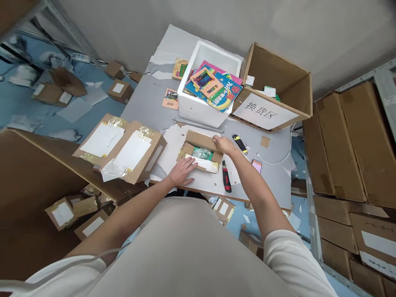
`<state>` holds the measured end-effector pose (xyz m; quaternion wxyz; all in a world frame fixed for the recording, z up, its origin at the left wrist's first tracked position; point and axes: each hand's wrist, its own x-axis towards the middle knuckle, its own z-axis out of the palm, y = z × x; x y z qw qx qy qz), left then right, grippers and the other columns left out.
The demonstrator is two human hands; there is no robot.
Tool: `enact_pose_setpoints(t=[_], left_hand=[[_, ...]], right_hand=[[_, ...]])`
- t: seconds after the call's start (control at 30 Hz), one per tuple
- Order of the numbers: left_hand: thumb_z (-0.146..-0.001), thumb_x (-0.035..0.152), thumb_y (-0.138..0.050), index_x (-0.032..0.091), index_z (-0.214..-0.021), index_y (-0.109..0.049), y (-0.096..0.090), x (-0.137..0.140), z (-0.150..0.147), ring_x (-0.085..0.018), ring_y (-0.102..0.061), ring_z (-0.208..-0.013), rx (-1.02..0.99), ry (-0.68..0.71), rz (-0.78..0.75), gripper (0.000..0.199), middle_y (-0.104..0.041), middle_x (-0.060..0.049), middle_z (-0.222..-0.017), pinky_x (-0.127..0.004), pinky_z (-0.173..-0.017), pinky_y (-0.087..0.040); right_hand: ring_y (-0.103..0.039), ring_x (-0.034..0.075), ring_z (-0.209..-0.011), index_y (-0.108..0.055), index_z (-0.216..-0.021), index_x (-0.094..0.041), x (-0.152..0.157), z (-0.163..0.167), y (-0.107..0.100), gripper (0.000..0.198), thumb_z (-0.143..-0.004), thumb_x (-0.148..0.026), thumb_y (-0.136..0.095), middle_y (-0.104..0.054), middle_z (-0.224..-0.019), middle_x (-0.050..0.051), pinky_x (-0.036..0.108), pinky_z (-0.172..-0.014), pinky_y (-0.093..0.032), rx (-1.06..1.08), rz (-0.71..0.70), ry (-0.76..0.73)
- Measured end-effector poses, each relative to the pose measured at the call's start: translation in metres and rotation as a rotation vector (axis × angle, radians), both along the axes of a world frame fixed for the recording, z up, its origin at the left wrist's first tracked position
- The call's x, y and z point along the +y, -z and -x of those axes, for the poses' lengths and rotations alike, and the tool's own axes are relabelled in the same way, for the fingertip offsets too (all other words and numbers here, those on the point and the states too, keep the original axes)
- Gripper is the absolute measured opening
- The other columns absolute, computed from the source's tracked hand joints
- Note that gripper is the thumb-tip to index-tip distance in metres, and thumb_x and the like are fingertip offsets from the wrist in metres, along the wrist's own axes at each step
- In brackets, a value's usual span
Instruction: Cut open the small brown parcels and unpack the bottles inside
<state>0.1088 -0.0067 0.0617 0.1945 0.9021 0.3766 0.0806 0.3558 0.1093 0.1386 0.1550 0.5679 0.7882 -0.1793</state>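
Brown cardboard carton (200,138) stands open at frame centre on the counter (140,103); clear bubble wrap (202,153) covers a green item (211,156) inside. Right hand (225,145): grip apparently closed on the rear flap. Left hand (182,171): grip open, fingers at the front edge. Step in hand: likely opening. Next move calls for holding the flap clear.

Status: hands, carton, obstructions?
Left hand on near-left side of open carton; right hand gripping its far-right edge. Bubble wrap over green item inside. Red-and-black utility knife lying beside it, right.
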Motion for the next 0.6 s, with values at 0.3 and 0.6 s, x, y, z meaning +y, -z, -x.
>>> enact_pose_setpoints(t=[0.3, 0.6], left_hand=[[-0.068, 0.059, -0.067, 0.016, -0.145, -0.033, -0.028, 0.041, 0.021, -0.036, -0.025, -0.142, 0.006, -0.079, -0.011, 0.094, -0.031, -0.019, -0.152, -0.050, -0.113, -0.026], [-0.062, 0.059, -0.067, 0.007, -0.150, -0.011, -0.017, 0.126, 0.046, -0.030, -0.019, -0.145, 0.141, 0.247, 0.063, 0.117, -0.016, -0.022, -0.156, -0.039, -0.116, -0.018]], right_hand=[[-0.040, 0.025, -0.123, -0.052, -0.130, -0.017, -0.054, 0.000, 0.018, 0.043, -0.099, -0.020, -0.023, -0.048, -0.136, 0.014, 0.040, -0.103, -0.028, 0.139, -0.326, -0.019], [-0.051, 0.025, -0.104, -0.053, -0.123, -0.014, -0.125, 0.021, 0.016, 0.031, -0.093, -0.020, -0.046, -0.059, -0.110, 0.014, 0.036, -0.090, -0.035, 0.053, -0.119, -0.001]])
